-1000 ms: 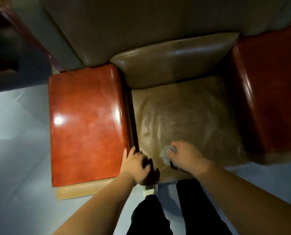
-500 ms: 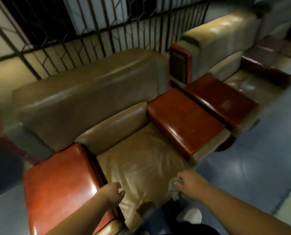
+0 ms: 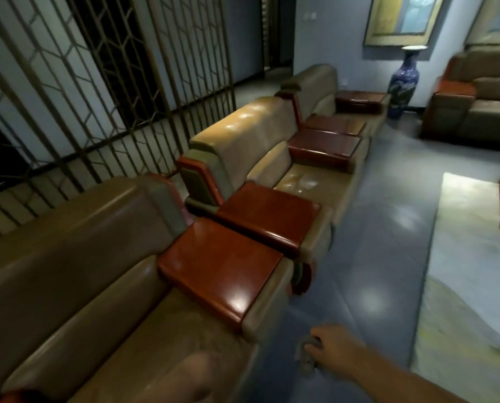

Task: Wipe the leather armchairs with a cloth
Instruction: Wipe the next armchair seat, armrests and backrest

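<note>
Fingers (image 3: 315,344) of the right hand (image 3: 334,349) curl around a grey cloth (image 3: 306,356), held over the floor (image 3: 373,257) just beyond the nearest armchair (image 3: 112,286). Whether the blurred left hand (image 3: 190,379), low over that seat, has its fingers spread or closed cannot be told. More armchairs (image 3: 272,146) line the metal grille (image 3: 97,97) toward a blue vase (image 3: 404,80).
</note>
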